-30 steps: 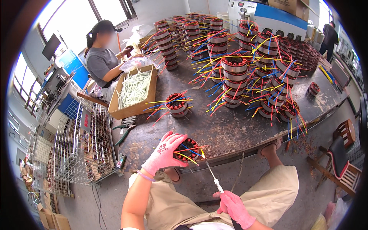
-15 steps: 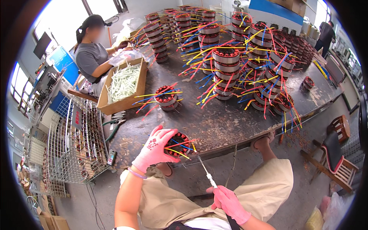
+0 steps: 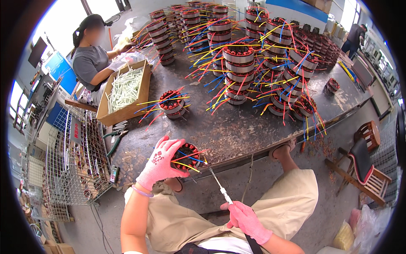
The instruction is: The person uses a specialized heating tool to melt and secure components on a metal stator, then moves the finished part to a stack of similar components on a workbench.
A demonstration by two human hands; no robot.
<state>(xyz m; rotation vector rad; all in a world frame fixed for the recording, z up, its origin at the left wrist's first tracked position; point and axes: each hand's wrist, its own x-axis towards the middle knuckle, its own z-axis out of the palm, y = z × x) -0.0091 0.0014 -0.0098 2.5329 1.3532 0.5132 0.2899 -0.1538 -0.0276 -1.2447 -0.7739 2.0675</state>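
My left hand, in a pink glove, grips a ring-shaped motor stator at the table's front edge. Red, blue and yellow leads stick out from the stator's open face towards the right. In its own pink glove, my right hand is closed round a slender pale rod with a thicker white section near the fingers. The rod slants up to the left, and its tip is close to the lead ends; I cannot tell whether they touch. Another stator with coloured leads stands on the table beyond my left hand.
Tall stacks of stators stand across the table. A wooden box holds white sleeves. Pliers lie at the left edge, above wire baskets. A co-worker sits at far left; a chair stands right.
The whole view has shifted, so the table and stators appear slightly further left. Both hands keep their grips, and the rod's tip stays near the lead ends.
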